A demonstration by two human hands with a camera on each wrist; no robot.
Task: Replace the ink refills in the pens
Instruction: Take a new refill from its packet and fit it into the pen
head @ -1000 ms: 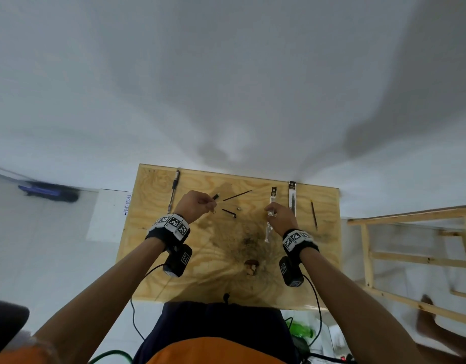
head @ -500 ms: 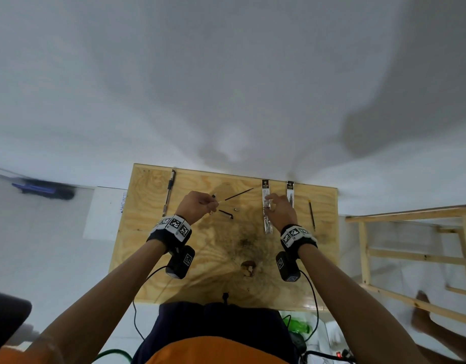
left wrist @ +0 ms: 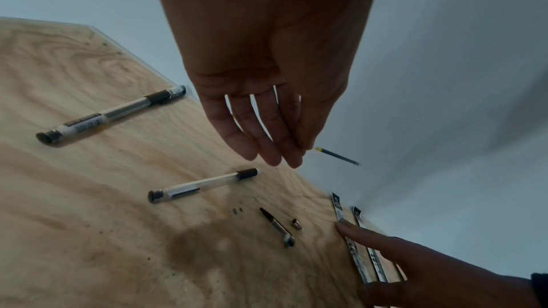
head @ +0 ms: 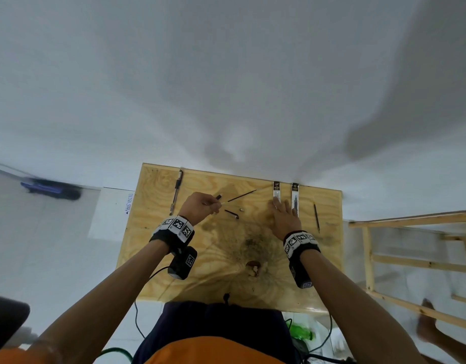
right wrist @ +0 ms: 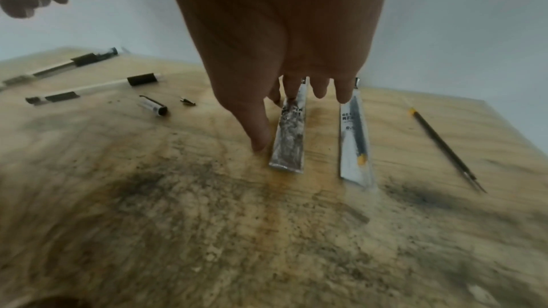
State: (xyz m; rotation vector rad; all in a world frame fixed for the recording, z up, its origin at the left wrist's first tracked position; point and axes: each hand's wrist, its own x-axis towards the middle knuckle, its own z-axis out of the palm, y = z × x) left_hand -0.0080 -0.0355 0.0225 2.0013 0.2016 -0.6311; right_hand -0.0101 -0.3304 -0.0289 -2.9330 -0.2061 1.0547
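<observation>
The left hand (head: 200, 207) pinches a thin ink refill (left wrist: 336, 155) in its grip, up above the bench (head: 189, 264). The right hand (head: 283, 219) lies flat with straight fingers on a silver refill packet (right wrist: 292, 137). A second packet (right wrist: 354, 139) lies just beside that hand.

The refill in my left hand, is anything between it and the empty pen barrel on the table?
Nothing visible. The left hand holds the refill in the air above the barrel, which lies uncovered on the table. The cap and tip lie beside it, apart.
</observation>
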